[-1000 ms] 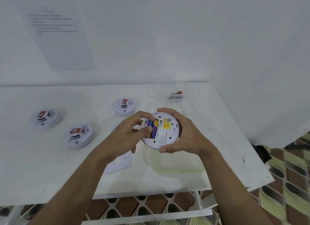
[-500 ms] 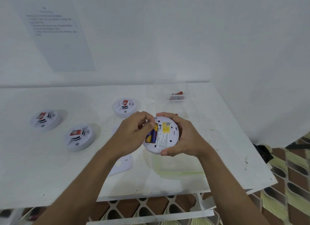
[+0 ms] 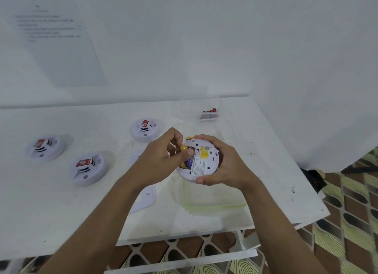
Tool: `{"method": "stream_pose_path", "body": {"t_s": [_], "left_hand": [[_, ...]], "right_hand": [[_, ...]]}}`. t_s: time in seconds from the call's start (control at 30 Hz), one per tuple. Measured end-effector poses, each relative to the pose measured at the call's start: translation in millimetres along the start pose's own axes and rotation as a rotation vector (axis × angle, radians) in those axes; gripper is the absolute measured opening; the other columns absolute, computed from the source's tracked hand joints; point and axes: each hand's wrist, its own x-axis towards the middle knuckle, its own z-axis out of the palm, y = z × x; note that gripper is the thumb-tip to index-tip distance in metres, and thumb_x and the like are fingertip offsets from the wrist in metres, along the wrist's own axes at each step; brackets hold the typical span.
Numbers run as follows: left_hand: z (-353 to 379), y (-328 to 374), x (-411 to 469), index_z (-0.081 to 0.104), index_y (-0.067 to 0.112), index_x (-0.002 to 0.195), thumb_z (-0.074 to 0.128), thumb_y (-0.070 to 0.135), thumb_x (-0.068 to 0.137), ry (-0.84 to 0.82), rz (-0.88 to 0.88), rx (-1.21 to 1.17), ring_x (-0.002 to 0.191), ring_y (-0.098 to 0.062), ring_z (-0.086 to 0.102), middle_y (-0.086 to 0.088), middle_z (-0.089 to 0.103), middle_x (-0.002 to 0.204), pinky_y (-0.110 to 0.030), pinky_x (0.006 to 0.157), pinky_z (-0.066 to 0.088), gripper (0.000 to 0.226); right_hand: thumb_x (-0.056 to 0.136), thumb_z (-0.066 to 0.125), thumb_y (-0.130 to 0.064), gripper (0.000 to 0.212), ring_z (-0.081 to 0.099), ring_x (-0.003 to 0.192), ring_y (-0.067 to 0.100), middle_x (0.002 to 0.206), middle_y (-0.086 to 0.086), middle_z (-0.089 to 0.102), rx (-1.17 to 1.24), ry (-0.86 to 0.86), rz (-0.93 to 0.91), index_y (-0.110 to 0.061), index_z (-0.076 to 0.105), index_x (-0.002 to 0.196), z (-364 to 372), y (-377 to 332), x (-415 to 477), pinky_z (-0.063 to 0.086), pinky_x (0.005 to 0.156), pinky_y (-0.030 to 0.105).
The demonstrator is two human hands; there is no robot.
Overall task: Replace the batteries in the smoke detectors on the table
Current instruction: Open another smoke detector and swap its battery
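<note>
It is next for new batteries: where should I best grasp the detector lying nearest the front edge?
Probably from above, with a wide grasp across the round rim of the detector: it lies flat, face up, and its sloped top offers little hold.

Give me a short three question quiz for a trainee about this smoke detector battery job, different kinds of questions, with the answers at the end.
1. True or false: the right hand grips the open detector with its back side facing up.
2. Multiple choice: how many other detectors lie on the table? A two, B three, C five.
3. Fill in: the fingers of the left hand pinch a ____ at the open detector's compartment.
Key: 1 true; 2 B; 3 battery.
</note>
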Motion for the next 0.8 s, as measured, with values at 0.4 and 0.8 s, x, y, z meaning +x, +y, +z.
{"method": "stream_pose_path", "body": {"t_s": [0.4,0.8], "left_hand": [[33.3,-7.9,42.6,0.058,0.016,0.099,0.068,0.008,0.09,0.327,-0.114,-0.596,0.088,-0.016,0.07,-0.004,0.07,0.093,-0.039,0.09,0.055,0.016],[65.0,-18.9,134.3,0.069,0.017,0.092,0.079,0.022,0.08,0.08,-0.189,0.162,0.08,-0.013,0.066,0.003,0.07,0.093,-0.024,0.065,0.054,0.016]], "right_hand": [[0.064,0.092,-0.001,0.091,0.062,0.119,0.011,0.128,-0.008,0.064,-0.024,0.116,0.018,-0.023,0.048,0.141,-33.2,11.1,-2.9,0.057,0.088,0.026],[0.061,0.093,-0.008,0.086,0.061,0.118,0.007,0.125,-0.013,0.064,-0.029,0.157,0.066,-0.031,0.054,0.134,-92.3,22.6,-7.3,0.056,0.083,0.024]]}}
